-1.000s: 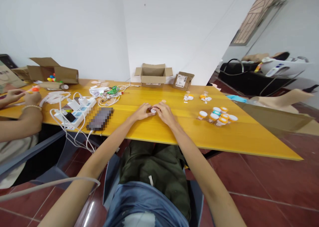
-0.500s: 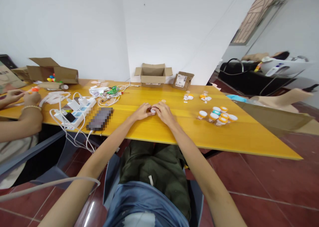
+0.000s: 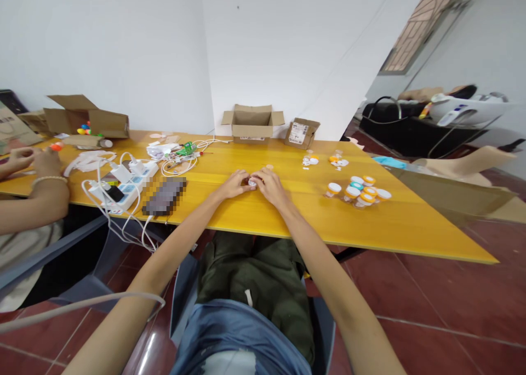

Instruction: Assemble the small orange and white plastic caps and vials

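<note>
Both my hands rest together on the yellow table (image 3: 263, 216) in front of me. My left hand (image 3: 235, 183) and my right hand (image 3: 269, 185) have their fingers curled around a small white round object (image 3: 252, 183), which shows only between the fingertips. A cluster of small jars with orange, white and teal lids (image 3: 358, 191) stands on the table to the right of my right hand. Farther back lie a few loose small caps and pieces (image 3: 324, 160).
A power strip with chargers and white cables (image 3: 125, 183) and a dark phone (image 3: 165, 196) lie left of my hands. Open cardboard boxes (image 3: 252, 124) stand along the far edge. Another person's hands (image 3: 30, 161) work at the table's left end.
My hands have stayed together on the small white object with hardly any shift. The other person's hands at the left have moved slightly.
</note>
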Available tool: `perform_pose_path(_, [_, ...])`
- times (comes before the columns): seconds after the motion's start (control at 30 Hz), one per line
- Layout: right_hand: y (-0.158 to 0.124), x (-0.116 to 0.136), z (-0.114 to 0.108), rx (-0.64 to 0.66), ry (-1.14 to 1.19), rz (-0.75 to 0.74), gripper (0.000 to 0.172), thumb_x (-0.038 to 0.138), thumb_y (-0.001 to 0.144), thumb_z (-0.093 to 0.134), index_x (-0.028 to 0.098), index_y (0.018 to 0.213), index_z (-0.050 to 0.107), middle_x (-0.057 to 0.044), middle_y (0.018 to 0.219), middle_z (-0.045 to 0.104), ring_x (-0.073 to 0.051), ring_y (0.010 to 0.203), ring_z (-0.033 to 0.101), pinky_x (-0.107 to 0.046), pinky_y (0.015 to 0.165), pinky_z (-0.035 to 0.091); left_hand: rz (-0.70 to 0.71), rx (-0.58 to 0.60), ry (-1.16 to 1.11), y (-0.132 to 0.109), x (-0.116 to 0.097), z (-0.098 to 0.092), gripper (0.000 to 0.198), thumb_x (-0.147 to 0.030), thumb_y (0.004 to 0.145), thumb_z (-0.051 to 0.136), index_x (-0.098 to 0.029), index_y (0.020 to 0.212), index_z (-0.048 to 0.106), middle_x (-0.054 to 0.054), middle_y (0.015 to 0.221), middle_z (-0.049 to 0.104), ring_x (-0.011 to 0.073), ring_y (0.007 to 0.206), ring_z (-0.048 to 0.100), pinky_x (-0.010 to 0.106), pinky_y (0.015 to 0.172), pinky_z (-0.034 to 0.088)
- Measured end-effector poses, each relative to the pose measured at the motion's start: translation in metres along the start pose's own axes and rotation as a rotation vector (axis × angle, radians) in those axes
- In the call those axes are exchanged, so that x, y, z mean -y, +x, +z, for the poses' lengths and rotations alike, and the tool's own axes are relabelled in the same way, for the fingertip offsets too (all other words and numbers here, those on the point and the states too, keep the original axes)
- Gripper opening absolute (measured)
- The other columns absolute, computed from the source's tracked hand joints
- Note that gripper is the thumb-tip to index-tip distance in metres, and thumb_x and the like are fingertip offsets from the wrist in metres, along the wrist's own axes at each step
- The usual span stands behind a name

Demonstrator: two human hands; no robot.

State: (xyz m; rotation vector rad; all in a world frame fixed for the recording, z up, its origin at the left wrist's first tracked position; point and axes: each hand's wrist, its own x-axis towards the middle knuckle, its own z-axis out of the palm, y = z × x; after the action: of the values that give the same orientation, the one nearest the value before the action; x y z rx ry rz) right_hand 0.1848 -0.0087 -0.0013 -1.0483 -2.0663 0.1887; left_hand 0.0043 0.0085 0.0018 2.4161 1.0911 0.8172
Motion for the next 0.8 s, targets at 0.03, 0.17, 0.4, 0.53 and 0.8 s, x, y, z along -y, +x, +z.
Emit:
perform_pose_path(0.03, [-0.0001, -0.0004, 0.0003, -0.006, 0.001, -0.002, 0.022, 0.023, 0.097, 0.052, 0.024, 0.092, 0.074, -0.005, 0.092, 0.067, -0.021, 0.089, 0.061, -0.035, 0.085, 0.048, 0.001, 0.0, 0.004, 0.0, 0.0, 0.0, 0.021, -0.04, 0.085, 0.068, -0.019, 0.086, 0.067, 0.003, 0.086, 0.063, 0.0229, 0.091, 0.057, 0.038, 0.093, 0.044])
perform_pose_path(0.17, [0.0, -0.0033, 0.0018, -0.036, 0.032, -0.039, 0.02, 0.025, 0.097, 0.054, 0.024, 0.09, 0.073, -0.005, 0.09, 0.066, -0.021, 0.087, 0.061, -0.034, 0.082, 0.048, 0.006, -0.003, 0.013, 0.0, 0.0004, 0.0001, 0.022, -0.042, 0.085, 0.067, -0.02, 0.088, 0.067, 0.003, 0.087, 0.063, 0.0229, 0.091, 0.056, 0.038, 0.092, 0.044])
perform_pose_path(0.4, [0.0007, -0.0064, 0.0036, -0.046, 0.082, -0.062, 0.02, 0.024, 0.096, 0.055, 0.024, 0.089, 0.074, -0.006, 0.088, 0.066, -0.022, 0.086, 0.06, -0.035, 0.082, 0.048, 0.02, -0.001, 0.004, 0.0004, 0.0024, 0.0003, 0.022, -0.041, 0.086, 0.068, -0.02, 0.084, 0.066, 0.003, 0.086, 0.063, 0.0224, 0.091, 0.056, 0.037, 0.091, 0.044])
perform_pose_path(0.53, [0.0007, -0.0073, 0.0036, -0.032, 0.107, -0.07, 0.023, 0.023, 0.097, 0.053, 0.025, 0.09, 0.075, -0.006, 0.086, 0.066, -0.022, 0.085, 0.06, -0.035, 0.082, 0.047, 0.028, 0.001, 0.001, 0.0013, 0.0041, 0.0009, 0.022, -0.041, 0.085, 0.068, -0.02, 0.083, 0.065, 0.002, 0.083, 0.061, 0.0221, 0.089, 0.055, 0.037, 0.09, 0.043])
perform_pose_path(0.8, [0.0013, -0.0068, 0.0023, -0.022, 0.172, -0.087, 0.024, 0.02, 0.095, 0.052, 0.024, 0.089, 0.075, -0.005, 0.089, 0.068, -0.021, 0.086, 0.061, -0.034, 0.082, 0.047, 0.037, -0.003, -0.004, 0.0013, 0.0069, 0.0013, 0.027, -0.047, 0.087, 0.065, -0.02, 0.086, 0.066, 0.002, 0.081, 0.06, 0.022, 0.086, 0.054, 0.037, 0.088, 0.042])
